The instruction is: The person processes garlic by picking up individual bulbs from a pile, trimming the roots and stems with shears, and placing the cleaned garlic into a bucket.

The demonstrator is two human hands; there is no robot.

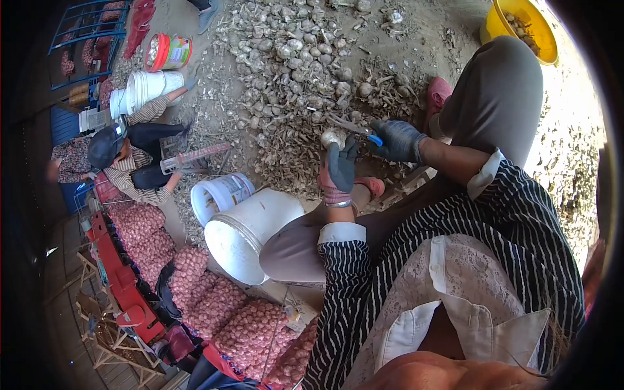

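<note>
My left hand [339,168], in a grey glove with a pink cuff, is shut on a pale garlic bulb [333,137]. The bulb sits at the fingertips, above the heap. My right hand [398,140], gloved in dark grey, grips a pair of shears [351,125] by its blue handle. The blades are close beside the bulb and reach past it on the upper side. Beneath both hands spreads a heap of garlic bulbs [292,65] with dry stems and trimmings.
White buckets [257,224] lie tipped near my left knee. A yellow tub [549,39] with garlic stands at upper right. At left a co-worker [133,153] sits near more buckets. Filled mesh sacks of garlic [250,331] line the lower left.
</note>
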